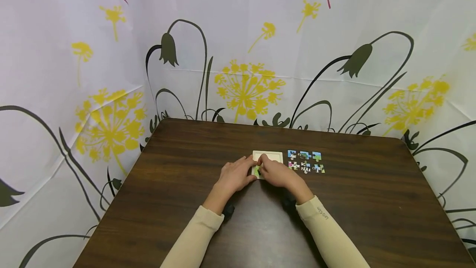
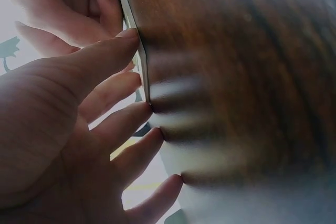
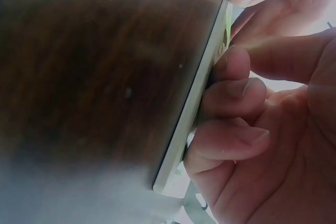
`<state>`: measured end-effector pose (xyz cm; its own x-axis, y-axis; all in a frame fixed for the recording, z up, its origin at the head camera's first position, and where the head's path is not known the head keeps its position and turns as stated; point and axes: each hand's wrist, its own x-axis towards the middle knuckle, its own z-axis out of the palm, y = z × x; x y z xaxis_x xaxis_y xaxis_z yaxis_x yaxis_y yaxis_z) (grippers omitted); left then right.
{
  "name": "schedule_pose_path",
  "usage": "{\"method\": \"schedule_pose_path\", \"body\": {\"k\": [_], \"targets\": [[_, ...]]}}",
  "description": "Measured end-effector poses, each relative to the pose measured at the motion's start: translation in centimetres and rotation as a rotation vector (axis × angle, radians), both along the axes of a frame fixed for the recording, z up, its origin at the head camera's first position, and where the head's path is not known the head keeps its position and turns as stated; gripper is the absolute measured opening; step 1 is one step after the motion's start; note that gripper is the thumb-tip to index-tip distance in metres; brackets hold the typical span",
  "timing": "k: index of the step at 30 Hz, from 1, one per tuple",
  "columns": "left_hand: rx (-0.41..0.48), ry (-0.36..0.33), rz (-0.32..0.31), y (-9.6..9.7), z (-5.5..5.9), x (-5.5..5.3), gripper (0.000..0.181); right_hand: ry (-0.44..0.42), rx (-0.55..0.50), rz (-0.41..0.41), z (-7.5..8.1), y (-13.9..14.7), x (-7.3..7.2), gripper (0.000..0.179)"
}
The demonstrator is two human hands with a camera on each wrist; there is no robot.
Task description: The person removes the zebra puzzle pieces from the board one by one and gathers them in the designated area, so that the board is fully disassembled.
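A shallow, light-coloured puzzle tray [image 1: 273, 155] lies on the table, with a green printed part [image 1: 256, 171] showing in its lower left. My left hand [image 1: 235, 174] rests at the tray's left side. Its thumb touches the tray edge, and its fairly straight fingers reach down to the tray and table in the left wrist view. Over the tray, my right hand [image 1: 276, 171] has its fingers curled, with thumb and forefinger together low at a puzzle piece [image 3: 229, 22] whose green edge shows. The fingers hide most of that piece.
Several loose jigsaw pieces [image 1: 305, 155] lie in two rows just right of the tray. They sit on a dark wooden table [image 1: 178, 152]. Behind it hangs a white curtain [image 1: 230, 24] with printed flowers.
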<state>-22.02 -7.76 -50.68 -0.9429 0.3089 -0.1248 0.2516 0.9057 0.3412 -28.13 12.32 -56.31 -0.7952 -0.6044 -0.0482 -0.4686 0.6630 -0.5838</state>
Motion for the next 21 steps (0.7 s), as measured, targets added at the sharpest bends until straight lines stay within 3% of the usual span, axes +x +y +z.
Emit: {"method": "schedule_pose_path", "body": {"k": [3,10,13,17,21], "targets": [[-0.003,-0.001,0.003,0.0,0.0,0.0,0.057,-0.023,-0.011,-0.008,-1.5,0.1,-1.0,0.019],[-0.007,-0.006,0.002,0.0,-0.1,-0.1,0.058,0.001,0.012,0.008,0.3,0.1,0.4,0.022],[-0.011,-0.008,-0.003,0.0,-0.2,-0.2,0.058,0.002,0.024,0.006,-0.3,0.2,0.0,0.024],[-0.017,0.005,-0.009,-0.1,-0.2,-0.2,0.057,0.046,0.035,0.013,0.2,0.2,0.1,0.023],[-0.011,0.013,-0.012,-0.1,-0.1,-0.2,0.056,0.026,0.033,-0.007,2.8,-0.1,1.3,0.018]]}}
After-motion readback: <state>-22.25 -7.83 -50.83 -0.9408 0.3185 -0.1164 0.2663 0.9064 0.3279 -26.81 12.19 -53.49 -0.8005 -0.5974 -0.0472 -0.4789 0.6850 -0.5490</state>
